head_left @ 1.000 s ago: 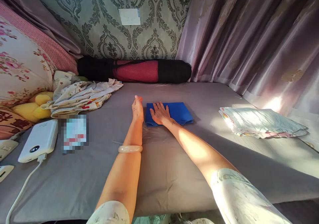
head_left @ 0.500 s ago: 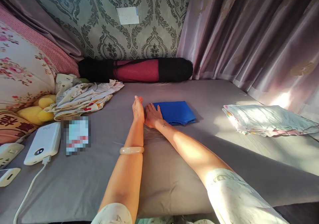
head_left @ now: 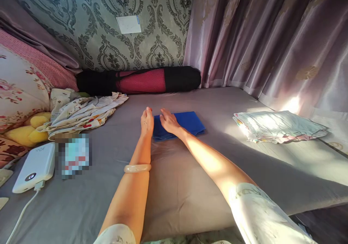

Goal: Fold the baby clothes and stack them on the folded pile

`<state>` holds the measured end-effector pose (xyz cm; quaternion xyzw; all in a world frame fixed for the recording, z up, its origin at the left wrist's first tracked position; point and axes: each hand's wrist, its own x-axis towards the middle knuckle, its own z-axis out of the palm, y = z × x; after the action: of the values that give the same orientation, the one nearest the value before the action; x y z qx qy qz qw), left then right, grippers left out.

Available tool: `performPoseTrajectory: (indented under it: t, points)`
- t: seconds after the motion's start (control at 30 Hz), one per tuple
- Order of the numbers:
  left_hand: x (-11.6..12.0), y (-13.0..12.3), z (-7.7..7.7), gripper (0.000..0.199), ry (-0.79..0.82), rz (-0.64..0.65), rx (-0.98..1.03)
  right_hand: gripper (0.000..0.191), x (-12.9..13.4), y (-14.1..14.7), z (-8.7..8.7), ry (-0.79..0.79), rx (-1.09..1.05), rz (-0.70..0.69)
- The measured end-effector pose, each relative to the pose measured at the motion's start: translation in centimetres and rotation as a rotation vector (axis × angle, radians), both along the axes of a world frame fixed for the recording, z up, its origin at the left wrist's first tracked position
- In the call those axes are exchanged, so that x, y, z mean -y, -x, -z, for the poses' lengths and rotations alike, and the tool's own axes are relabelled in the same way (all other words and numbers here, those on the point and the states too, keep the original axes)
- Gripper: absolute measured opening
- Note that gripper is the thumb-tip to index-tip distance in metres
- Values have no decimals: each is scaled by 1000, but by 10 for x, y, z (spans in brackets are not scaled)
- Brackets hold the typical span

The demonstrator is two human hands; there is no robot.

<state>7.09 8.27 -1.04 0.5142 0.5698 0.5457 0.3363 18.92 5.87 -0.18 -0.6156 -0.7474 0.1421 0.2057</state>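
Observation:
A blue folded cloth (head_left: pixel 191 122) lies flat on the grey bed sheet, its layered edges showing at the front. My left hand (head_left: pixel 147 122) stands on edge against or just beside the cloth's left end, thumb up, with a pale bangle (head_left: pixel 137 168) on the forearm. Its fingers are partly hidden behind the thumb side but look straight. Over the left half of the cloth is my right hand (head_left: pixel 169 121), palm down, fingers stretched out and apart from the thumb. Whether it presses on the fabric or hovers slightly above cannot be made out.
A folded pale garment stack (head_left: pixel 280 125) lies at the right in sunlight. On the left are crumpled printed clothes (head_left: pixel 89 112), a white power bank (head_left: pixel 34 169) with a cable, and a blurred packet (head_left: pixel 76 155). A black-and-red roll (head_left: pixel 141 81) lies along the wall.
My right hand has shifted off the cloth's left end, which now shows between my hands. The left hand stays beside that end. The whole view has swung slightly to the right.

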Motion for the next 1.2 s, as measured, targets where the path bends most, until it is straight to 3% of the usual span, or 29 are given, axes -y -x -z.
performPoseTrajectory:
  t: [0.1, 0.2, 0.37, 0.77, 0.97, 1.2]
  points:
    - [7, -14, 3, 38, -50, 72, -323, 53, 5, -34, 0, -32, 163, 4]
    - [16, -31, 10, 46, -42, 206, -623, 53, 12, -58, 6, -11, 284, -31]
    - [25, -43, 20, 53, 40, 335, -915, 57, 16, -66, 16, 53, 316, -69]
    - [25, -41, 21, 52, 2, 312, -973, 57, 17, -66, 13, 50, 298, -58]
    - [29, -45, 15, 51, -129, 184, -928, 56, 13, -89, 4, -61, 319, 125]
    - [30, -43, 17, 64, 96, 238, -1028, 58, 14, -105, 11, 152, 306, 184]
